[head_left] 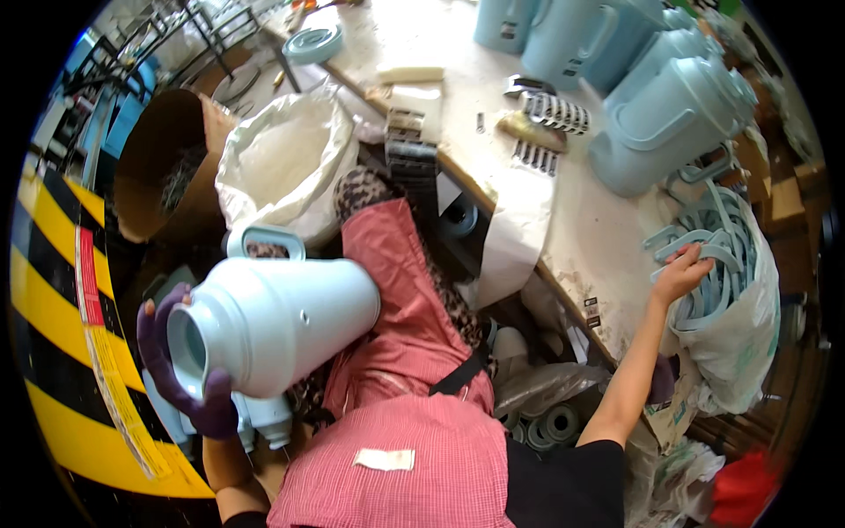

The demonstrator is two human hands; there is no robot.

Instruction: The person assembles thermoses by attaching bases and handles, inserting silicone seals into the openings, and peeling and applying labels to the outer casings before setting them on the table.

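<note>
Left hand (201,415), in a purple glove, is wrapped round the mouth end of a pale blue jug (290,321), left of centre in the frame. Jug lies on its side across the lap, mouth to the left, base on the pink apron (396,449). Likely reason: lap takes the weight, so one hand is enough to steady it. Its own handle (267,232) faces up, clear of the fingers.

Right hand (682,277) is bare, at the right of the frame, fingers curled at the top of a pile of loose blue handles (700,304) (can't tell if it's closed on one or just touching). The pile sits in a white plastic bag (748,356) against the table, probably parked there for arm's reach.

Surface: white table (607,233), scuffed and smudged. More blue jugs (656,123) stand together upper right, likely kept back to leave the near edge usable. Label strips and a paper sheet (519,220) hang over that edge; round lid (312,42) at the far end.

Room: tight workshop. White sack (236,180) and brown carton (136,207) upper left, yellow-black striped panel (53,339) far left.
</note>
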